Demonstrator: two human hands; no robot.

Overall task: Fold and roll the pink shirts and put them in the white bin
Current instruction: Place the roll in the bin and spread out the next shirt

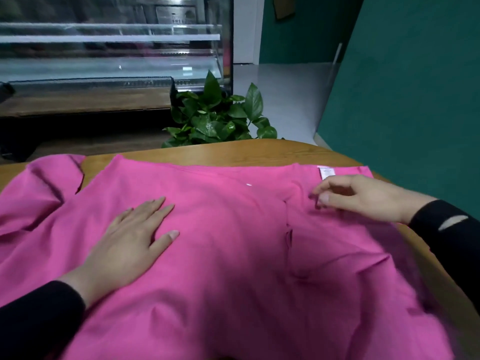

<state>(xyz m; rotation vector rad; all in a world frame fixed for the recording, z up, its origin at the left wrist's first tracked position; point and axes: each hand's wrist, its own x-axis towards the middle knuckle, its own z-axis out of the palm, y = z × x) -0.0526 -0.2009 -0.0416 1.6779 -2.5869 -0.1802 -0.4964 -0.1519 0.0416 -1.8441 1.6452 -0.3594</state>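
Lying spread across the wooden bench, the pink shirt shows a white label with unreadable print. The left hand presses flat on it, fingers straight. The right hand pinches the fabric near the label.

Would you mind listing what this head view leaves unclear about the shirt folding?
- White bin: nowhere in the head view, outside the frame.
- Care label print: too small to read.
- Pink shirt near hem: cut off by the bottom edge.
- Right hand: blurred, so whether its fingertips pinch fabric is unclear.
- Cloth under the flat left hand: covered.
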